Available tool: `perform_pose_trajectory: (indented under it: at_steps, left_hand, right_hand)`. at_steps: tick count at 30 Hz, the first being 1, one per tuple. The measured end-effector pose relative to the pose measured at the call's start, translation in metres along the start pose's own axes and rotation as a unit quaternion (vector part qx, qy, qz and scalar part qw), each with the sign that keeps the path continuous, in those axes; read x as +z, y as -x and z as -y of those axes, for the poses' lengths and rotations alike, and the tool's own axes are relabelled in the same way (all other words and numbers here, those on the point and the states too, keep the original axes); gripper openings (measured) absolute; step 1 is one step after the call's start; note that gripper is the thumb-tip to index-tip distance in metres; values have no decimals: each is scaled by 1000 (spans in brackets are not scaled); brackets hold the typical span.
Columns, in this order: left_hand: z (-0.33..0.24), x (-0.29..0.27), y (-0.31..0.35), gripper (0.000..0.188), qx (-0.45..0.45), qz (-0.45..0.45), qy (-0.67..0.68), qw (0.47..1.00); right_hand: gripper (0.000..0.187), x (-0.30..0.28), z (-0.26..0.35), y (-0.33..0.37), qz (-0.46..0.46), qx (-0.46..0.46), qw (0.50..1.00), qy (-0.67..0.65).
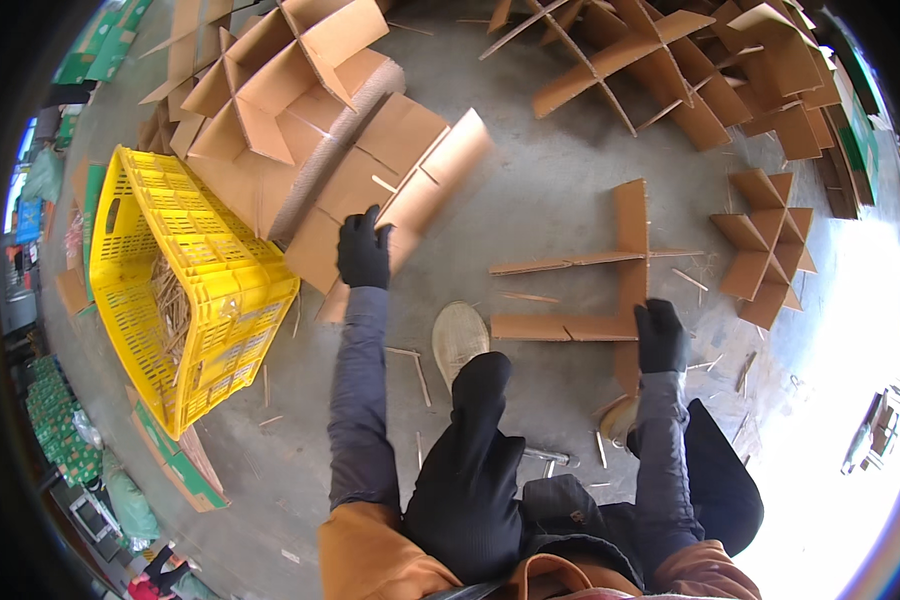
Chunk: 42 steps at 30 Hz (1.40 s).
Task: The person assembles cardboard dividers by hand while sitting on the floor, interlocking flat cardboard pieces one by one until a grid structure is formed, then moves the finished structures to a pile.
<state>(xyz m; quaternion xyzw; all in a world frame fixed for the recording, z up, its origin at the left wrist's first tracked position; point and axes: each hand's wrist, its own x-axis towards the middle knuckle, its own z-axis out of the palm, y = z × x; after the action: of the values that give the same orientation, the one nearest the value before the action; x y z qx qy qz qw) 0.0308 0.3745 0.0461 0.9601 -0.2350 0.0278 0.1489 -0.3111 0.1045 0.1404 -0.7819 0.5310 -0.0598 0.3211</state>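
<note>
My left hand, in a black glove, is closed on the lower end of a slotted cardboard strip. The strip slants up and right beside a stack of flat slotted cardboard, its far end blurred. On the right, my gloved right hand grips a long cardboard divider piece near its lower part. Two cross strips meet this piece from the left, the lower cross strip ending close to my fingers. My fingertips are partly hidden on both hands.
A yellow plastic crate with cardboard scraps lies tipped at left. Assembled dividers rest behind it; more dividers pile at the far right, and a small divider stands at right. Scraps litter the concrete floor around my shoes.
</note>
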Motion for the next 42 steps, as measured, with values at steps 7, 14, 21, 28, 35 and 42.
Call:
perform_pose_trajectory:
  at_steps: [7,14,21,28,35,42]
  left_hand:
    - [15,-11,-10,43,54,-73,-135,987]
    - [-35,26,26,89,-61,17,-149,987]
    - [-41,9,20,60,-43,-76,-100,991]
    - [-134,-101,22,15,-45,-99,325,939]
    - [-189,-16,94,41,45,252,365,895]
    - [-191,13,118,76,90,289,250,920]
  right_hand:
    - [22,22,97,-14,71,-92,990,-83]
    - [21,31,51,0,71,-83,994,-21]
    - [20,32,38,11,50,-60,996,-43]
    - [35,17,67,-23,92,-8,944,-317]
    - [35,-11,74,-35,25,-139,976,-163]
    - [40,16,52,-22,123,-70,987,81]
